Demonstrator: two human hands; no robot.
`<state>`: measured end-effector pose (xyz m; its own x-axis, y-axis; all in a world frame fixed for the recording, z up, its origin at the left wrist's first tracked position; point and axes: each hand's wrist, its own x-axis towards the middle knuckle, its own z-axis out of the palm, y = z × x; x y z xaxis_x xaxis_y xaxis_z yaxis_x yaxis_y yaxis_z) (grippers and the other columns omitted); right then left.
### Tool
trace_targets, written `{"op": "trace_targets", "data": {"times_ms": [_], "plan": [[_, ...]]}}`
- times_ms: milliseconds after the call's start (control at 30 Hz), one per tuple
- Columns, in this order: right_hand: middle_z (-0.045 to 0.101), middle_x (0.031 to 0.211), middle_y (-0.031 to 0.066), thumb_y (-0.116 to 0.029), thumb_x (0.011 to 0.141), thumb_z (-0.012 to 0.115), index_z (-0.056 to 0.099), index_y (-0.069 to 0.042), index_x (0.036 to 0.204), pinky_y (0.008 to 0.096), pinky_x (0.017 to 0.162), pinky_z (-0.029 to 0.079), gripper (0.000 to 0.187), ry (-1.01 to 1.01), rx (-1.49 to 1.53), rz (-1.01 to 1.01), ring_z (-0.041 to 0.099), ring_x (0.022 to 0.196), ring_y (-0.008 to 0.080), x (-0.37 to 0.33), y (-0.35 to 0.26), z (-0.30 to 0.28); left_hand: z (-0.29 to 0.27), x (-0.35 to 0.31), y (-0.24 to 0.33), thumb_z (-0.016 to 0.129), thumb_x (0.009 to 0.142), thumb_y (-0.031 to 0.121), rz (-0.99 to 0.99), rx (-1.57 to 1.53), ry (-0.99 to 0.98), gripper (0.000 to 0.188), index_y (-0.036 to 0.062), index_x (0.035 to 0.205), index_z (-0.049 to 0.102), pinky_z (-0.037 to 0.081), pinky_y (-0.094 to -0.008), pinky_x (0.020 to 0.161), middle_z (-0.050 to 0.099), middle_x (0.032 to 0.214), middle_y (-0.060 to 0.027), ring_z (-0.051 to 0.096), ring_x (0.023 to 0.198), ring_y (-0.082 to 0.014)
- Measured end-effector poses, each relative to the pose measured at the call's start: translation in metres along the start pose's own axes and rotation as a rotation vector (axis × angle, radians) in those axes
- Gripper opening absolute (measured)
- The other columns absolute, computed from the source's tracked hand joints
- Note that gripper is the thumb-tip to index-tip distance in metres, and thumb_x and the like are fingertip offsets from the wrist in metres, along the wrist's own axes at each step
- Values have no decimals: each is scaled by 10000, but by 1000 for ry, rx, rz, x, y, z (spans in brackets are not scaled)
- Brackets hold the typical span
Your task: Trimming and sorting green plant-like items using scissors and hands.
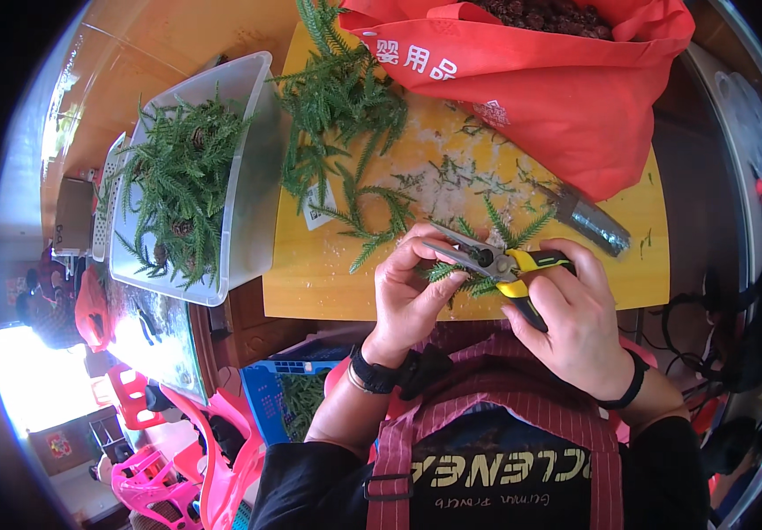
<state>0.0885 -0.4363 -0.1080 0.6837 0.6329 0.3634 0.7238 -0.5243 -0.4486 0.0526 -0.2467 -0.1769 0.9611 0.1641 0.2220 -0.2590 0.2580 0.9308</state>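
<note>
My right hand (571, 314) is closed round the yellow-and-black handles of a pair of pliers (489, 258). Its metal jaws point left, over the fingers of my left hand (412, 287). Between thumb and fingers, that hand pinches a green artificial pine sprig (478, 281), whose needles also stick out behind the tool. Whether the jaws grip anything is hard to make out. Just beyond my left hand lie more loose pine sprigs (372, 208) on the yellow table (328, 296).
A see-through plastic bin (261, 168) of pine sprigs with cones stands left. At the back, a red bag (566, 106) holds brown pine cones (544, 16). A bundle of dark wires (593, 223) lies beside it. A blue crate (261, 402) sits below the table, near pink chairs (213, 433).
</note>
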Motion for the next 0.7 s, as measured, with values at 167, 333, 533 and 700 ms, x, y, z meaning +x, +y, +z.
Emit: {"op": "trace_targets", "data": {"times_ms": [167, 333, 533, 700], "plan": [[555, 814, 97, -141, 652, 715, 534, -50, 788, 402, 797, 414, 244, -26, -23, 20, 516, 974, 308, -3, 0, 1, 3, 0, 0, 676, 753, 6, -18, -64, 28, 131, 1, 834, 573, 440, -337, 877, 545, 994, -89, 561, 988, -212], [558, 875, 137, -144, 662, 705, 536, -6, 824, 414, 826, 417, 272, -111, -29, 33, 496, 1004, 331, -3, -2, -6, 8, 1, 3, 669, 761, -2, -17, -90, 12, 125, 0, 840, 573, 448, -366, 889, 552, 981, -94, 577, 996, -245], [560, 862, 137, -155, 669, 701, 526, -8, 837, 407, 829, 419, 284, -145, -75, 39, 503, 982, 324, -7, -3, -4, 11, 2, 2, 656, 762, -28, 77, -61, 5, 120, -6, 844, 571, 450, -364, 889, 559, 964, -106, 579, 964, -233], [552, 830, 131, -158, 672, 698, 524, -12, 842, 403, 818, 423, 284, -125, -106, 39, 509, 960, 315, 2, -14, -8, 6, 0, -4, 641, 750, -73, 184, 71, 84, 134, -8, 844, 573, 453, -362, 886, 559, 965, -106, 559, 938, -204]]}}
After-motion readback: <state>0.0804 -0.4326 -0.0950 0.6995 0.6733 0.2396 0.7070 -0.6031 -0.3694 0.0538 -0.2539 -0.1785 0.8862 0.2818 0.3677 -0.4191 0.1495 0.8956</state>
